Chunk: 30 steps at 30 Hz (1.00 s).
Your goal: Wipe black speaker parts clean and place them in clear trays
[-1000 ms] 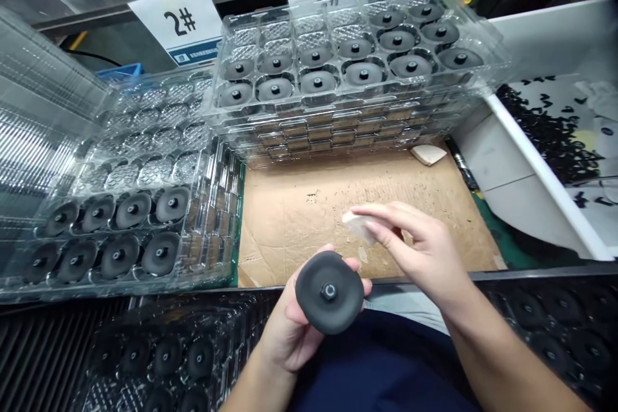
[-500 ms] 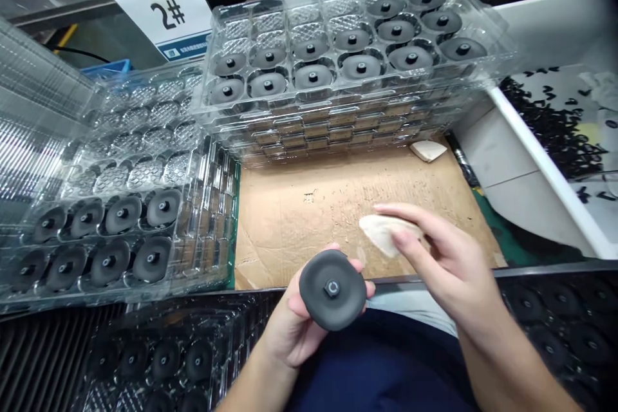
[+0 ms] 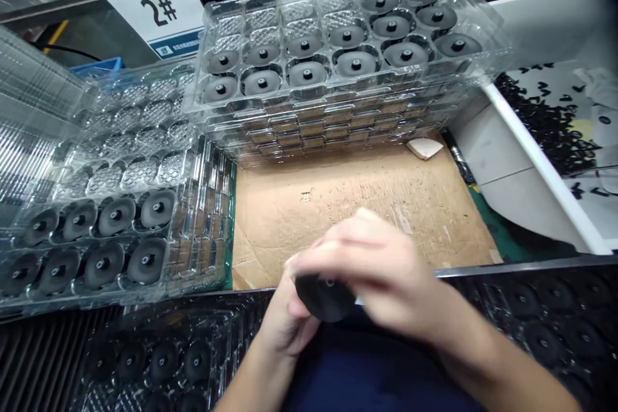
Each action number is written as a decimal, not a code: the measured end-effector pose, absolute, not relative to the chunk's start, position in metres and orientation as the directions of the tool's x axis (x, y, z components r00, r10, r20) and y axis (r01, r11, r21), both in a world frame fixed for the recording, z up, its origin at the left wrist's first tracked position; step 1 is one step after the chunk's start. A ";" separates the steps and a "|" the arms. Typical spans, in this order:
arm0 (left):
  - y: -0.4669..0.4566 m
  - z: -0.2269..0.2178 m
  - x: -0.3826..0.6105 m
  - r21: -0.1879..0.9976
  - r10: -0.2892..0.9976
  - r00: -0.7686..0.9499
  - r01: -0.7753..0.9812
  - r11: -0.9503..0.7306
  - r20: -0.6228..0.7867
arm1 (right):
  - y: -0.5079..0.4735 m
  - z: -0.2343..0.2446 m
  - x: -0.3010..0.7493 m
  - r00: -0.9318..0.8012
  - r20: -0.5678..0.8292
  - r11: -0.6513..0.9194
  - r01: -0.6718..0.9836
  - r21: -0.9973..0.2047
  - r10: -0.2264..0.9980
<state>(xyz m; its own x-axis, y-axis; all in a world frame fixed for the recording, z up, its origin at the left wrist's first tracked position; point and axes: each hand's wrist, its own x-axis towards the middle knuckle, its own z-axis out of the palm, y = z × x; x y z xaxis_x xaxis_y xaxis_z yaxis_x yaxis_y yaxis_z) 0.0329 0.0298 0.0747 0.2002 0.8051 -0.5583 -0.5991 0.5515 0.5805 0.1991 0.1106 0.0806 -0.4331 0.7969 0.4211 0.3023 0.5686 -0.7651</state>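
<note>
My left hand point(image 3: 282, 328) is closed around a round black rubber-like disc point(image 3: 322, 304) with a small raised hub, held low at the front edge of the cardboard. Over the top of the disc lies my right hand point(image 3: 386, 267), smeared by motion, its fingers curled across the upper face. Half a second ago a white wedge-shaped pad was pinched in that hand; now the fingers hide most or all of it. Another white wedge pad point(image 3: 425, 147) rests on the cardboard at the back right.
Stacked clear trays point(image 3: 290, 117) with black discs stand behind the cardboard sheet point(image 3: 275, 219). More clear trays point(image 3: 186, 232) stand at left, and dark trays point(image 3: 159, 328) lie in front. A white bin point(image 3: 545, 170) at right holds many small black pieces.
My right hand has swung left and down from beside the disc to over it, covering its upper part. My left hand still grips the disc. The view has shifted slightly.
</note>
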 end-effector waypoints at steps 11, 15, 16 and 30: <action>0.076 0.024 0.034 0.501 0.857 0.282 -0.714 0.488 -0.432 | 0.086 -0.023 0.204 -0.148 0.003 0.070 0.454 -0.888 0.989; 0.077 0.026 0.044 0.488 0.850 0.254 -0.728 0.482 -0.461 | 0.091 0.030 0.194 0.038 0.158 0.125 0.438 -0.890 0.987; 0.078 0.027 0.046 0.490 0.844 0.243 -0.723 0.486 -0.479 | 0.091 0.045 0.190 0.047 0.266 0.222 0.428 -0.876 0.963; 0.073 0.033 0.042 0.518 0.800 0.273 -0.643 0.565 -0.534 | 0.090 0.075 0.180 -0.410 0.416 0.558 0.335 -0.759 0.812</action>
<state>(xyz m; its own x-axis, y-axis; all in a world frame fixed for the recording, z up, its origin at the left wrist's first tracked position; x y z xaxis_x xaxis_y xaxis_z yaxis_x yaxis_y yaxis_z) 0.0422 0.0725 0.0330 0.2730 0.8002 -0.5339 -0.6428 0.5647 0.5176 0.1796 0.0900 0.0746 -0.4100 0.8118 0.4157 0.3346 0.5579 -0.7595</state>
